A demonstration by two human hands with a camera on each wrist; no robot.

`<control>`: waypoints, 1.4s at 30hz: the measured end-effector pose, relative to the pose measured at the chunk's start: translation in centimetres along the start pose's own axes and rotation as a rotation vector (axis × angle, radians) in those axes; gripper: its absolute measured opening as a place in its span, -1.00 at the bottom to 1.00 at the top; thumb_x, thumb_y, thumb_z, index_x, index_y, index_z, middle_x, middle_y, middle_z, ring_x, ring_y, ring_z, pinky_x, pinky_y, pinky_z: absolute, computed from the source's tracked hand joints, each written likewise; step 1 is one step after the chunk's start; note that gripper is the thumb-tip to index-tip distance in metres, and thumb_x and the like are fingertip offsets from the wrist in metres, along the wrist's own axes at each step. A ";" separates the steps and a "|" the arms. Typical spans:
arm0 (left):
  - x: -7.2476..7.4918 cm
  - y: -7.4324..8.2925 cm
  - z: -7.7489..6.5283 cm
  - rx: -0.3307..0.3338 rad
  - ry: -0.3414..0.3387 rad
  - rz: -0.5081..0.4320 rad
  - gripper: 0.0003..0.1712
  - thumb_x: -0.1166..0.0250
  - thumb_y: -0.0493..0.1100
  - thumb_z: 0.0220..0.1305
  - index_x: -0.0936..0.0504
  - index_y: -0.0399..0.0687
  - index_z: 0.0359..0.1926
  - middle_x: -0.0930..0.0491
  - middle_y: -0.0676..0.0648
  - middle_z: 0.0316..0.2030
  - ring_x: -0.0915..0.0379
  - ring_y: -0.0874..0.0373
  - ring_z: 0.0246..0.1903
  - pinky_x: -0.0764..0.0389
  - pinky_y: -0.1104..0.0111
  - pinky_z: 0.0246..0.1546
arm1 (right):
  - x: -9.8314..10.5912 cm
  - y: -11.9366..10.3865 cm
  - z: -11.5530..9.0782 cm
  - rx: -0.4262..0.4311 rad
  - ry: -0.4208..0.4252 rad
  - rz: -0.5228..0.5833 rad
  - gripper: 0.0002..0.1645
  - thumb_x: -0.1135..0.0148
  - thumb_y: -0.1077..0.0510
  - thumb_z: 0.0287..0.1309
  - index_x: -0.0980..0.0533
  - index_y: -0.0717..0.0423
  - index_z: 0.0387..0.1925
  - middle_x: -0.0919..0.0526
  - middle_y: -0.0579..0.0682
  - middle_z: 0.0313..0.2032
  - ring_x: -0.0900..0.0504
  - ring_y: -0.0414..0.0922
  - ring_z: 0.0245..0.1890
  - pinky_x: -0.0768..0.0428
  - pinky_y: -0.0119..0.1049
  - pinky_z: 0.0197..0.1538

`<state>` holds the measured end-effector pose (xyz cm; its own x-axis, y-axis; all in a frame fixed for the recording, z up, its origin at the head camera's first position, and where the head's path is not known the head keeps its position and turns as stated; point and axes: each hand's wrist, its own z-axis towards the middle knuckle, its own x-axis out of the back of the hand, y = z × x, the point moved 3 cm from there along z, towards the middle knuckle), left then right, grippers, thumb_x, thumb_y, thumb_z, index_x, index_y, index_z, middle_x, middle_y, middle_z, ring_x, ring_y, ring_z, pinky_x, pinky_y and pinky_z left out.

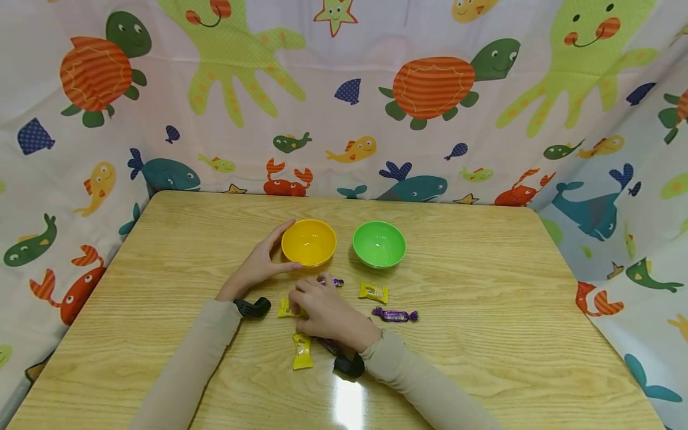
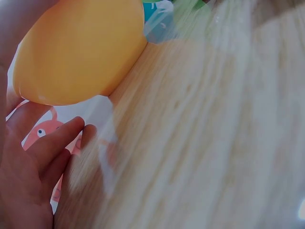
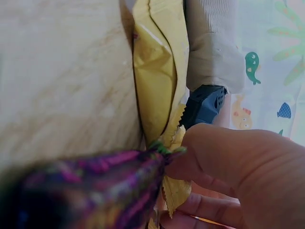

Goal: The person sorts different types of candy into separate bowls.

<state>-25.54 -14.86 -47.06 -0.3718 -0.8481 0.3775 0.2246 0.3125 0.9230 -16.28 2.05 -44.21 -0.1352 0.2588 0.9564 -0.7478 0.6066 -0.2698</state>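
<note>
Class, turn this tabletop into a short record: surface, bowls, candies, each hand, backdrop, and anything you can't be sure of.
Surface: wooden table
Bowls: yellow bowl, left of the green bowl; no candy seen inside either
Candies: yellow candies and purple candies, lying nearer the person than the bowls
Left hand: left hand holds the side of the yellow bowl
Right hand: right hand is among the candies, fingers by a yellow wrapper
Backdrop: curtain with sea animals
Unsure: total candies, some hidden; right hand's grip

The orange-yellow bowl [image 1: 309,242] and green bowl [image 1: 379,245] are plain; the sweets [image 1: 373,292] yellow or purple, the tabletop [image 1: 484,269] tan-grained, the cloth [image 1: 365,36] white with multicoloured sea creatures.
</note>
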 end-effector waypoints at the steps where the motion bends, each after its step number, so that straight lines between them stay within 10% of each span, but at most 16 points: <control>1: 0.0 0.4 -0.1 -0.002 -0.002 -0.001 0.11 -0.49 -0.13 0.17 0.01 0.01 0.58 0.03 -0.03 0.55 0.18 0.01 0.51 0.16 -0.05 0.47 | 0.0 0.0 0.0 0.002 0.000 0.008 -0.76 -0.46 0.10 -0.07 -0.52 -0.11 -0.39 -0.41 -0.24 -0.35 -0.43 -0.21 -0.19 -0.27 -0.06 0.10; 21: -0.1 1.3 -0.5 -0.001 0.001 -0.008 0.08 -0.48 -0.15 0.18 -0.01 0.00 0.57 0.01 -0.05 0.54 0.15 -0.01 0.51 0.15 -0.05 0.47 | 0.9 -0.1 -0.5 0.022 0.032 0.132 -0.75 -0.42 0.22 -0.12 -0.49 -0.04 -0.42 -0.43 -0.21 -0.32 -0.41 -0.24 -0.19 -0.31 -0.04 0.15; 42: 0.2 1.3 -0.4 -0.042 -0.033 -0.011 0.06 -0.45 -0.21 0.20 0.00 -0.08 0.56 -0.03 -0.12 0.52 0.06 -0.05 0.48 0.08 -0.02 0.47 | 7.0 1.8 0.7 0.052 0.202 0.253 -0.74 -0.37 0.40 -0.11 -0.48 0.10 -0.42 -0.44 -0.07 -0.36 -0.40 -0.17 -0.34 -0.43 -0.39 -0.25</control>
<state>-24.97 -14.76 -45.80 -0.4039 -0.8364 0.3705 0.2576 0.2846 0.9234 -19.03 4.42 -37.95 -0.1932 0.5439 0.8166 -0.7400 0.4657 -0.4853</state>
